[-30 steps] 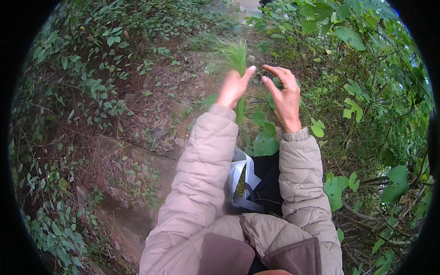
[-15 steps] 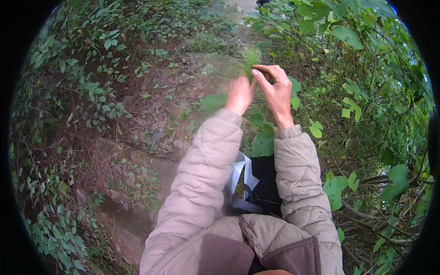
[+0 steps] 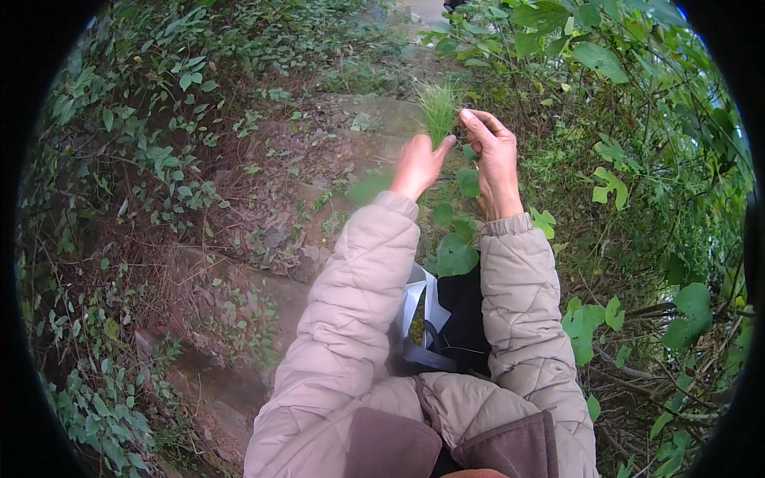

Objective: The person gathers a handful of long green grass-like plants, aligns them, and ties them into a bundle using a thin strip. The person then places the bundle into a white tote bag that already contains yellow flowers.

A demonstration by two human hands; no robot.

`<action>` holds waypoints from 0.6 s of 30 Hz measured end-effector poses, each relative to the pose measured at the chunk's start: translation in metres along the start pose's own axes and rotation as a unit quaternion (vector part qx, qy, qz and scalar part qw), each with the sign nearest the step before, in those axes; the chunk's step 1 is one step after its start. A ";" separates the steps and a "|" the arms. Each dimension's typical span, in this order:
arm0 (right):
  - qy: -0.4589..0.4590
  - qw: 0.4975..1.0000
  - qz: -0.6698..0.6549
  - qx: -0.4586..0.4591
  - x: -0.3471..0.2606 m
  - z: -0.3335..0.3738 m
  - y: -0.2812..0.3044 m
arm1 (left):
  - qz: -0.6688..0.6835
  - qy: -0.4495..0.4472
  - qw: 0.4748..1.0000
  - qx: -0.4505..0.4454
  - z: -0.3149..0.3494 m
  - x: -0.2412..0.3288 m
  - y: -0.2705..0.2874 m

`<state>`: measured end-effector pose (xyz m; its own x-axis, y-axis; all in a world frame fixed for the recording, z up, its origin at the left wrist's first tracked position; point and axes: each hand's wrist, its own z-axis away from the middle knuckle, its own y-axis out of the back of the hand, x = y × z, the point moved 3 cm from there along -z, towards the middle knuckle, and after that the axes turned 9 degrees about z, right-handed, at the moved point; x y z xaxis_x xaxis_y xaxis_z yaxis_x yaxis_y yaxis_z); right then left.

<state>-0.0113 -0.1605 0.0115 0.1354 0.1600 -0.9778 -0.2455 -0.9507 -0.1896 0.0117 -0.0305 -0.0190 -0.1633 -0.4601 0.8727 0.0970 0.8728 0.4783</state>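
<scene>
A small bunch of fine, feathery green grass-like sprigs [image 3: 439, 115] stands up from my left hand [image 3: 419, 165], which is closed around its lower end. Just to the right of the bunch, my right hand [image 3: 498, 163] is closed in a pinch, thumb and forefinger together near the tips of the sprigs. Whatever sits between those fingertips is too small to make out. Both hands are raised in front of me, a short gap between them.
A white and grey bag [image 3: 425, 311] with yellow-green stuff inside hangs by my body. Broad-leaved vines [image 3: 457, 253] grow close to my right sleeve. Stone steps [image 3: 374, 147] run ahead, with leafy shrubs [image 3: 187, 72] on the left and bare branches [image 3: 645, 390] low at right.
My right hand has moved right, away from the bunch and my left hand, and its fingers have drawn together. My left hand stays nearly in place with the sprigs.
</scene>
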 end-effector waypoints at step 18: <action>0.050 0.997 0.061 0.024 -0.001 -0.003 0.007 | 0.107 0.074 0.990 -0.053 -0.007 -0.015 0.001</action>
<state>-0.0106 -0.1682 0.0118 0.1961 0.0139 -0.9805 -0.3112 -0.9473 -0.0756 0.0207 -0.0240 -0.0306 0.0175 -0.2928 0.9560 0.2175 0.9344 0.2822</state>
